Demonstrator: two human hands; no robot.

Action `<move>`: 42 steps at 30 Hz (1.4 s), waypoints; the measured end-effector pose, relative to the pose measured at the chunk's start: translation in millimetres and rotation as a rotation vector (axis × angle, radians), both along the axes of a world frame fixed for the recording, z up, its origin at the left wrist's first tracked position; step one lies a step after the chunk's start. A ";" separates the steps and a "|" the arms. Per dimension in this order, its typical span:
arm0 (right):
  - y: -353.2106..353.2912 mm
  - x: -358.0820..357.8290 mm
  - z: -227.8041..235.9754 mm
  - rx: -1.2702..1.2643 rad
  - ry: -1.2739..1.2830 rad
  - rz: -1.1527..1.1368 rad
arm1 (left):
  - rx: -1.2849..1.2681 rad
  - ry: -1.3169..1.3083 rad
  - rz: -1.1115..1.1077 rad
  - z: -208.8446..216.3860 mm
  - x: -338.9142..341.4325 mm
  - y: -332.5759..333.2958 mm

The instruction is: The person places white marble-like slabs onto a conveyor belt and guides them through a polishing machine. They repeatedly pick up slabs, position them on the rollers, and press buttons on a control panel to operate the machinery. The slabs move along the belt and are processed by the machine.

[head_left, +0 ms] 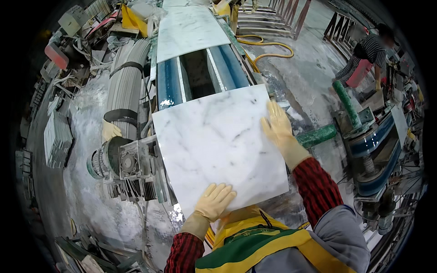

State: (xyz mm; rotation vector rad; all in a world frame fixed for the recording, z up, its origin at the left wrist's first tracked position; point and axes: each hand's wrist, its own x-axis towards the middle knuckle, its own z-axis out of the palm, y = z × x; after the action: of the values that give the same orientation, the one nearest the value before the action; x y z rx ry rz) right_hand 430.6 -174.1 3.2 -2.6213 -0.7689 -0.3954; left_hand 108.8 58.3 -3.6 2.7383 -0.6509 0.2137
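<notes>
Slab (218, 145): likely heavy, stiff, brittle; I'd hold opposite edges.
My left hand (214, 201), right hand (279, 126): fingers outstretched on its edges.

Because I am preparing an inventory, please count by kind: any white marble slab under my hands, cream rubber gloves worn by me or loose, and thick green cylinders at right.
White marble slab: 1
Cream rubber gloves, on left hand and right hand: 2
Loose cream rubber glove, left of the slab: 1
Thick green cylinders: 2
Total: 6
</notes>
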 end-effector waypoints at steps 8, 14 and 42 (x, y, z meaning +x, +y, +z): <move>-119.3 -247.0 -39.8 -0.115 0.184 0.034 | -0.075 -0.103 -0.048 3.9 -9.9 3.4; -149.9 -325.9 -35.1 -0.073 0.601 -0.215 | -0.093 -0.031 -0.062 12.8 -18.9 4.8; -103.2 -310.2 -61.2 1.240 1.404 -0.635 | -0.138 -0.063 -0.086 -6.6 -42.4 9.4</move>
State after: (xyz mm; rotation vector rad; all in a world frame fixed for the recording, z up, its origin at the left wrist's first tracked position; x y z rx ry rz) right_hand 120.4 -277.3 -58.0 -1.2614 0.6328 0.6234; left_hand 66.5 67.7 -10.2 2.5744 -0.7410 0.3140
